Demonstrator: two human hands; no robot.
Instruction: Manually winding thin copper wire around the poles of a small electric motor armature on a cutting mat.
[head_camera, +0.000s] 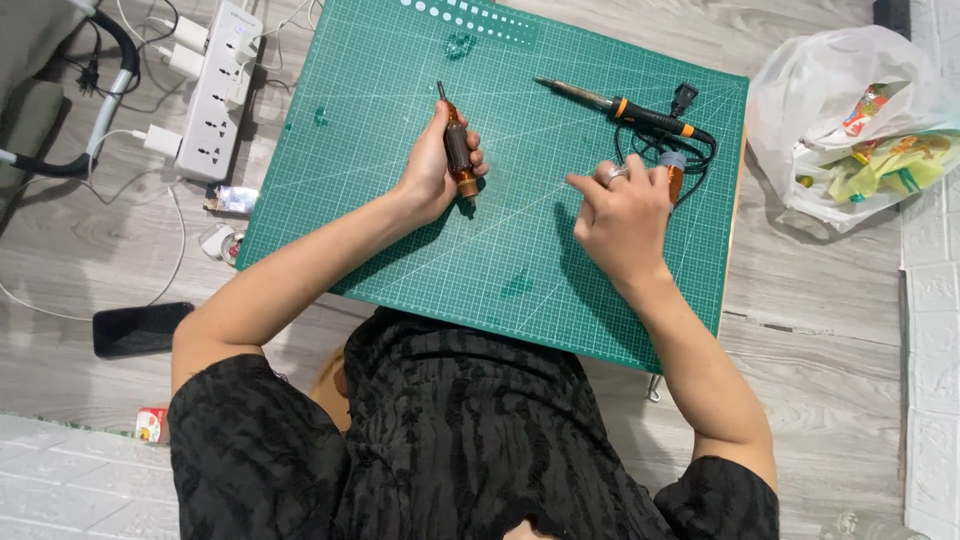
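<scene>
My left hand grips a small motor rotor with copper-coloured windings and a thin steel shaft, held just above the green cutting mat. To the right, my right hand rests on the mat with fingers curled, a ring on one finger. It touches or holds a small orange and blue part, mostly hidden behind the fingers. A soldering iron with a black and orange handle lies beyond that hand, its black cord coiled beside it.
A white power strip with plugged chargers and cables lies left of the mat on the wooden floor. A black phone is at the lower left. A plastic bag with colourful packets sits at the right. White tiles border the floor.
</scene>
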